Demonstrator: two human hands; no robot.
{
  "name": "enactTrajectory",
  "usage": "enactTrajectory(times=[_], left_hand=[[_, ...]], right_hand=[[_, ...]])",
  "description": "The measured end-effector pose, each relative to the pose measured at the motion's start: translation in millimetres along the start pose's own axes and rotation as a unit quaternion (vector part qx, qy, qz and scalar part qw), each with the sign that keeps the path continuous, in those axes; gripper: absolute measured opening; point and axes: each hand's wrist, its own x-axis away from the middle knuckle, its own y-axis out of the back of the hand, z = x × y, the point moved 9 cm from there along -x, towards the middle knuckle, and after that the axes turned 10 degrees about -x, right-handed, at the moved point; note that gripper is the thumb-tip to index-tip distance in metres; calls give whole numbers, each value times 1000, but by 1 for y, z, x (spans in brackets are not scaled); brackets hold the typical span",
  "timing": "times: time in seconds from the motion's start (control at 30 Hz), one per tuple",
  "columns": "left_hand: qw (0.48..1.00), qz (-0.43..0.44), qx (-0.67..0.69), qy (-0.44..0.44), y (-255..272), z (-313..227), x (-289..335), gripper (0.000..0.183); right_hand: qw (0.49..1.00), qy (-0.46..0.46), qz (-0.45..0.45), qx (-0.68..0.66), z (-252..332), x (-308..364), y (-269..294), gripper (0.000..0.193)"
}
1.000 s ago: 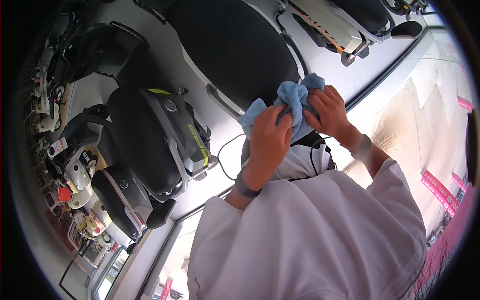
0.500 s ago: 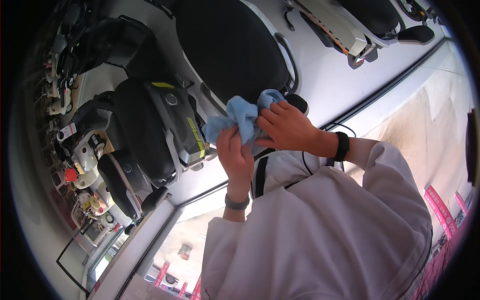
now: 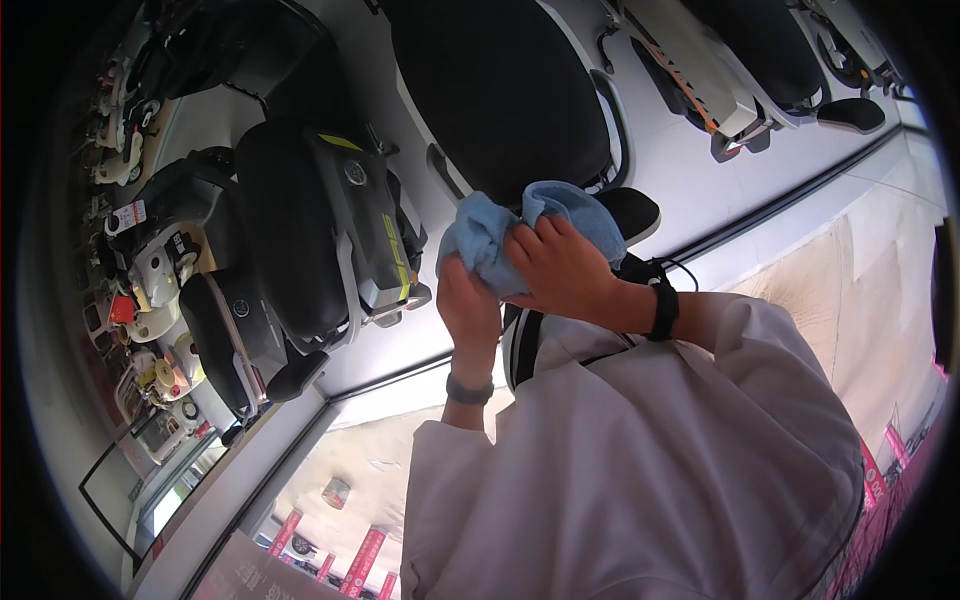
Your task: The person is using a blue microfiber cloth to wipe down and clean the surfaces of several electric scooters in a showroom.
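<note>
A light blue cloth [image 3: 480,232], bunched and folded, is between my two hands in front of my body. My left hand [image 3: 468,300] grips its left lower side with the fingers curled into it. Closed on its middle is my right hand [image 3: 562,268], and a loop of the cloth bulges out past the knuckles to the right. Just beyond the cloth lies the broad black seat [image 3: 505,95] of a scooter. Whether the cloth touches the seat I cannot tell. Folds hide some of my fingertips.
Left of my hands stands a dark grey scooter [image 3: 385,245] with yellow-green marks and a black seat. A pale scooter [image 3: 720,90] with an orange stripe is at the far right. More scooters [image 3: 160,275] line the left side. A dark floor strip [image 3: 790,205] runs on the right.
The cloth has spread to the right, its right part opening into a larger loop over my right hand. The scooters have shifted slightly in view.
</note>
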Motion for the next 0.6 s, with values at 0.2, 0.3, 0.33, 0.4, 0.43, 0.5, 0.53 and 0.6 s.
enactTrajectory(times=[0.2,0.3,0.33,0.4,0.43,0.5,0.53,0.6], left_hand=[[994,-31,81,-66,17,-2,-2,25],[959,-85,100,-250,27,-67,-2,30],[947,-91,74,-300,26,-86,0,29],[938,-85,69,-328,22,-98,1,29],[936,-80,80,-333,27,-99,1,29],[937,-83,85,-330,25,-86,-2,28],[937,-86,86,-328,26,-75,-1,28],[968,-17,158,-194,18,-37,-12,27]], right_hand=[[995,86,42,29,11,-4,-12,62],[999,48,-3,7,-19,18,33,58],[999,33,-10,21,-35,28,41,59],[999,32,-31,11,-58,46,54,57],[999,32,-19,20,-59,46,59,57],[1000,9,-9,28,-58,45,60,65],[1000,-12,7,12,-53,43,55,72],[1000,-12,-10,-19,-32,37,43,75]])
